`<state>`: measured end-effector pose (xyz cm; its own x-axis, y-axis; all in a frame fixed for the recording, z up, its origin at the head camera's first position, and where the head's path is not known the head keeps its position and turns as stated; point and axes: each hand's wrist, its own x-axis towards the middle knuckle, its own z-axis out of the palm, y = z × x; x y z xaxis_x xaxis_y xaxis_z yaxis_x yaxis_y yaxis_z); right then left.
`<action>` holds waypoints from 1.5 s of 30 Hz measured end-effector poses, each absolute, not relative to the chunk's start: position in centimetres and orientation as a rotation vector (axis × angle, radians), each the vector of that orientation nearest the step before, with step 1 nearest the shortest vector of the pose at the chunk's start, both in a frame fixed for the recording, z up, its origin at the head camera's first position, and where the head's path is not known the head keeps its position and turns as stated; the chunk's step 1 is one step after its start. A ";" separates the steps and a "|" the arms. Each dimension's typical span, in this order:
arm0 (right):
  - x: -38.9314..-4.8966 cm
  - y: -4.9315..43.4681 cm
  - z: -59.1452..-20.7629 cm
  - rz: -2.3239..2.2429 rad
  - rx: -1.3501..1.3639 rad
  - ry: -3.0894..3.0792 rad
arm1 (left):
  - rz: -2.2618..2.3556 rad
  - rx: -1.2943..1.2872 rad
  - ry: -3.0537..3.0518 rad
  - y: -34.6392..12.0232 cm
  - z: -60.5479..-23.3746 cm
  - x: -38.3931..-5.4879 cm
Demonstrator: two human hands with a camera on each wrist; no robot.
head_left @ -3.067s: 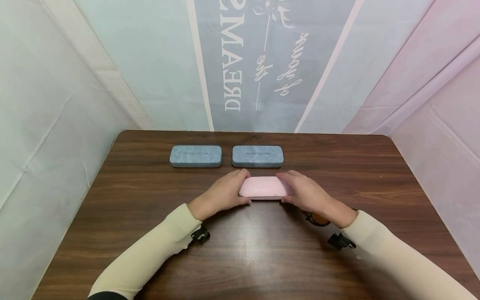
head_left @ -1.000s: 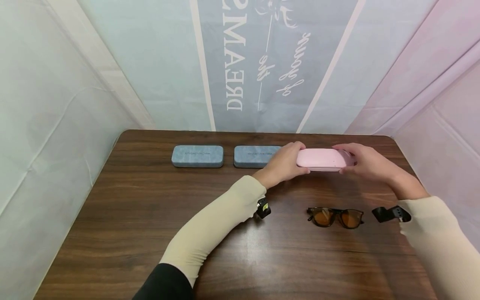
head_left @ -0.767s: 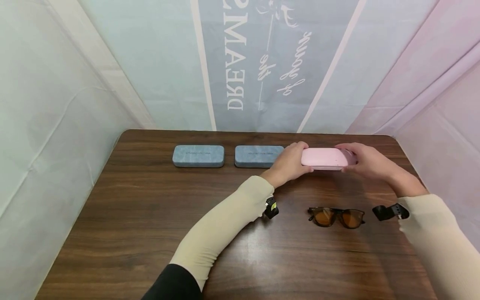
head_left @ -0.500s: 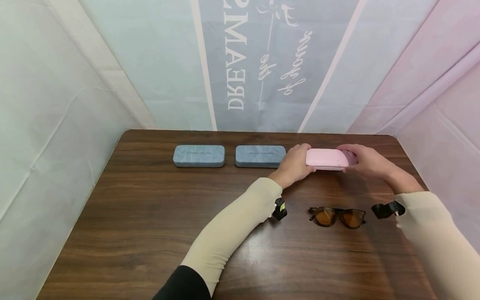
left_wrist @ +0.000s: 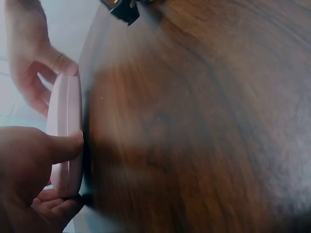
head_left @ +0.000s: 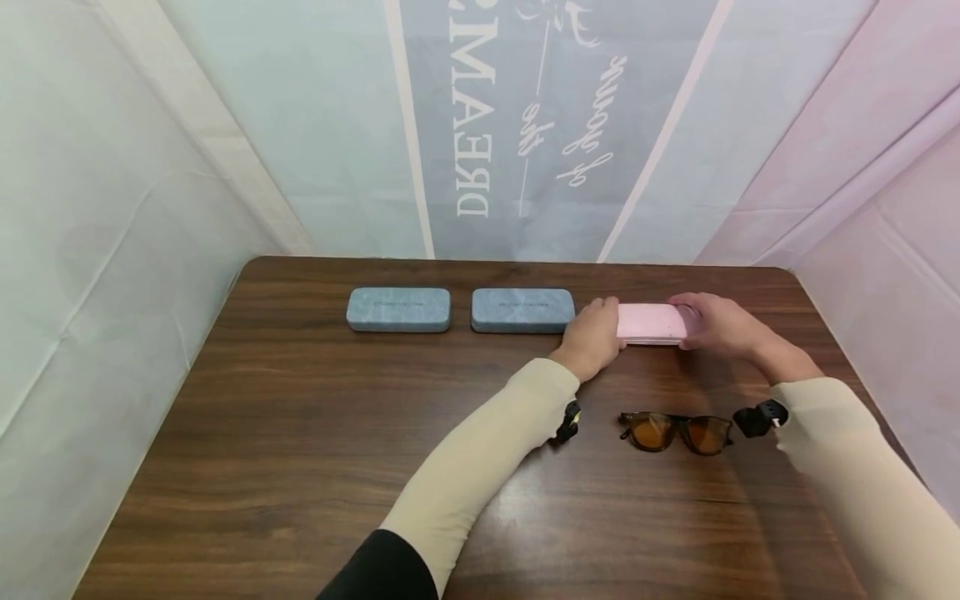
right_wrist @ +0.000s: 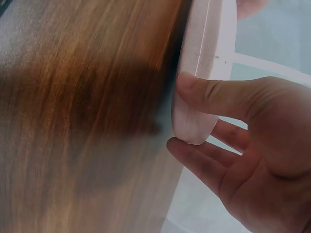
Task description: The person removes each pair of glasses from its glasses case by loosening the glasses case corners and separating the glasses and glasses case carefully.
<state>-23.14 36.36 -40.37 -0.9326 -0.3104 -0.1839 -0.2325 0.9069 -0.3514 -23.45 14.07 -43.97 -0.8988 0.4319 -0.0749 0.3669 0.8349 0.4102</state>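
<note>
A pink glasses case [head_left: 649, 323], its lid closed, lies lengthwise between both hands at the back right of the table. My left hand [head_left: 592, 335] grips its left end, and in the left wrist view the thumb presses the near side. My right hand [head_left: 723, 327] holds the right end; the right wrist view shows that thumb on the side of the case [right_wrist: 199, 58] and the fingers around its end. Just left of my left hand sits a blue glasses case [head_left: 522, 311], with a second blue glasses case [head_left: 398, 310] farther left in the same row.
Sunglasses [head_left: 677, 432] with orange lenses and a dark frame lie in front of the pink case, between the two forearms. The brown wooden table [head_left: 300, 433] ends at a printed cloth backdrop [head_left: 345, 133], with pale cloth walls at both sides.
Both hands have carried the pink case from mid-table to the back right, beside the blue cases, uncovering the sunglasses. Over the last half second it has shifted slightly toward me.
</note>
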 end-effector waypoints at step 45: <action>-24.3 36.3 -41.2 -0.410 -0.390 2.881 | 0.209 0.639 3.011 15.7 -44.4 -23.5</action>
